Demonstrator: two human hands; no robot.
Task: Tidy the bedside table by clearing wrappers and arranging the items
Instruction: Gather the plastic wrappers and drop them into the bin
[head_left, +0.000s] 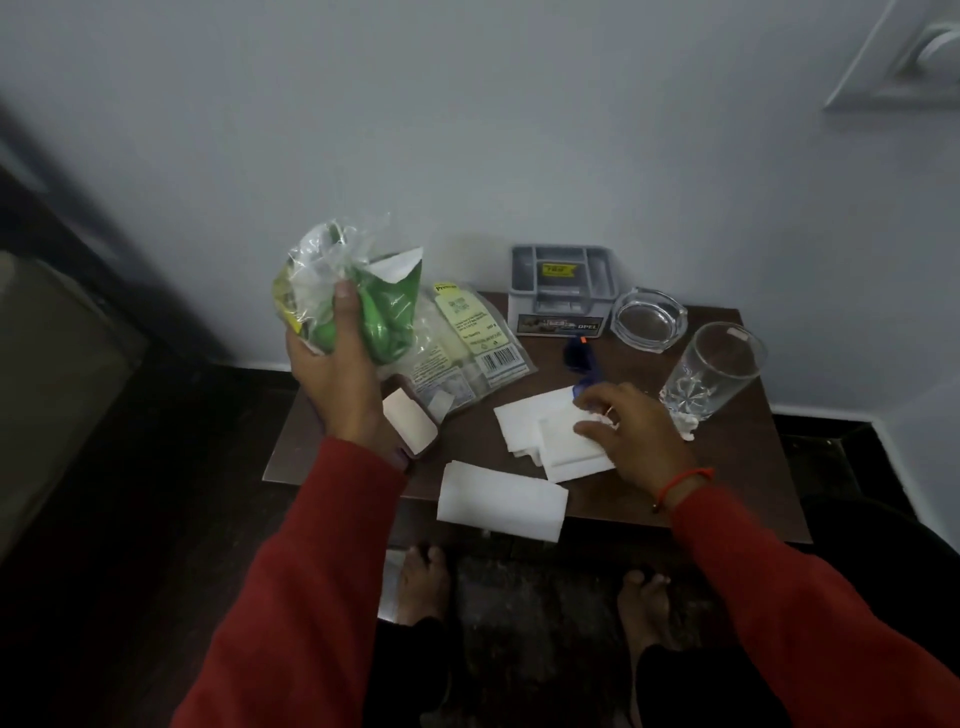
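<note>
My left hand (332, 374) is raised above the table's left edge, closed around a crumpled bundle of green and clear wrappers (353, 291). My right hand (628, 431) rests on a stack of white tissues (550, 431) in the middle of the dark brown bedside table (727, 488), fingers spread and touching the top sheet. A clear labelled packet (472, 353) lies flat behind the tissues. Another folded white tissue (498, 499) hangs over the table's front edge. A small beige card (410, 423) lies by my left wrist.
A grey organiser box (561, 291) stands against the wall, a glass ashtray (648, 319) to its right, and a drinking glass (714, 369) near the right edge. A small blue object (577, 353) lies behind the tissues. My bare feet (426, 582) are below the table.
</note>
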